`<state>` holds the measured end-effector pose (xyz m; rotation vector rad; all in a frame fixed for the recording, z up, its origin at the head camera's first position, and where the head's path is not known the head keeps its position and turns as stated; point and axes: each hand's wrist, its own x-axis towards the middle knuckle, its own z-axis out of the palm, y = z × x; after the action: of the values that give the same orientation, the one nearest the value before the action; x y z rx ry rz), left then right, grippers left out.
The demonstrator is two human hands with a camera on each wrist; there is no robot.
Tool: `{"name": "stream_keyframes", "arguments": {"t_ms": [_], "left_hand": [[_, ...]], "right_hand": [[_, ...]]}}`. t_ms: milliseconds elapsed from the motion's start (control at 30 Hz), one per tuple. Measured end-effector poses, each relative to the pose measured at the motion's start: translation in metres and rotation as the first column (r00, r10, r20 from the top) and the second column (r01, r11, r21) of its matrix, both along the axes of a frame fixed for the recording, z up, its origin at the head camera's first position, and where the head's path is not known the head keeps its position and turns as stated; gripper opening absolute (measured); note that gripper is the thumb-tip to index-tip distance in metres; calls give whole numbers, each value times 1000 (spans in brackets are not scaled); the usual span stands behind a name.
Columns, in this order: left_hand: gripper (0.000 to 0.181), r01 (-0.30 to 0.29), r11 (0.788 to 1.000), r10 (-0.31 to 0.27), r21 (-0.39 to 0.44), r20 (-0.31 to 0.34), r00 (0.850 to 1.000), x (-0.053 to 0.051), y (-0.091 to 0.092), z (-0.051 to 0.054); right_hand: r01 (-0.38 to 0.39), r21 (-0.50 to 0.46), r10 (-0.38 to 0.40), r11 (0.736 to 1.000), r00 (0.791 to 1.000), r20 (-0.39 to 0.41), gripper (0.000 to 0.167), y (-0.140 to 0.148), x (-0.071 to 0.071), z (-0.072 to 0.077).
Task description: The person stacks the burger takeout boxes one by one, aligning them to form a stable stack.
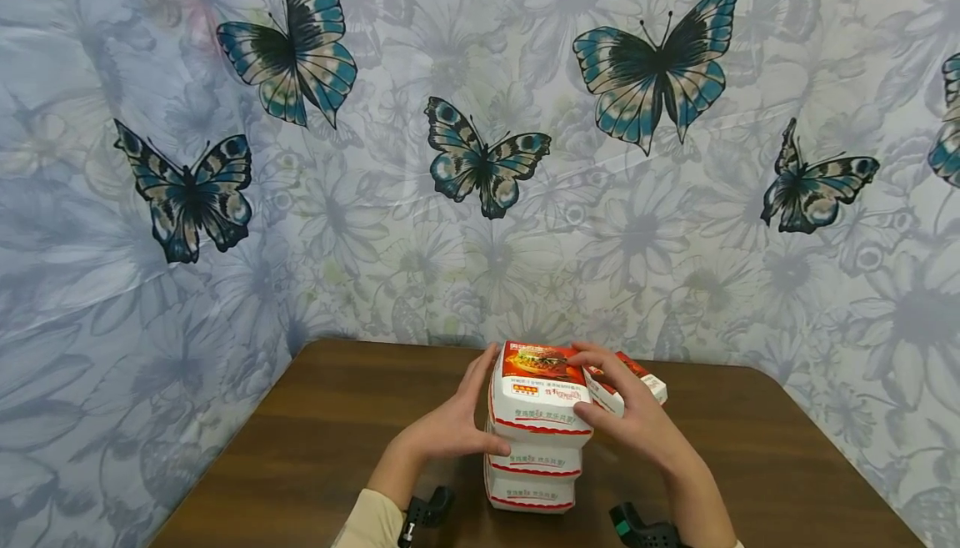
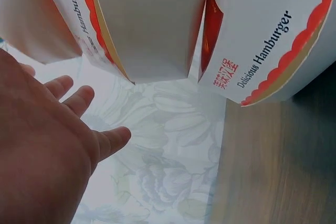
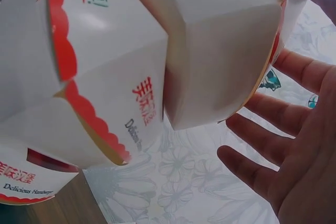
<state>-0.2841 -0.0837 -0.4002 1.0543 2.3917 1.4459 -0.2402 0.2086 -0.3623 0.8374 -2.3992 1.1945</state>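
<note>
The left hand (image 2: 50, 135), fingers extended, is beside red-trimmed white hamburger boxes (image 2: 155, 30).

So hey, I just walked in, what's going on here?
Someone is handling burger boxes with bare hands. Three boxes stand one above another in a stack on a table. The left hand and right hand are at either side of the top box; whether they're settling it or lifting it, I can't tell. Beyond the right hand, another box shows, partly hidden.
</note>
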Motion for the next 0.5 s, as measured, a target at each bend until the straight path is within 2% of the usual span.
{"name": "stream_keyframes", "arguments": {"t_ms": [233, 500], "left_hand": [[130, 7, 998, -4, 70, -43, 999, 3, 1, 0], [133, 24, 997, -18, 73, -83, 996, 6, 3, 6]], "right_hand": [[-37, -7, 36, 999, 998, -47, 46, -5, 0, -2], [-38, -31, 36, 999, 998, -56, 45, -10, 1, -3]]}}
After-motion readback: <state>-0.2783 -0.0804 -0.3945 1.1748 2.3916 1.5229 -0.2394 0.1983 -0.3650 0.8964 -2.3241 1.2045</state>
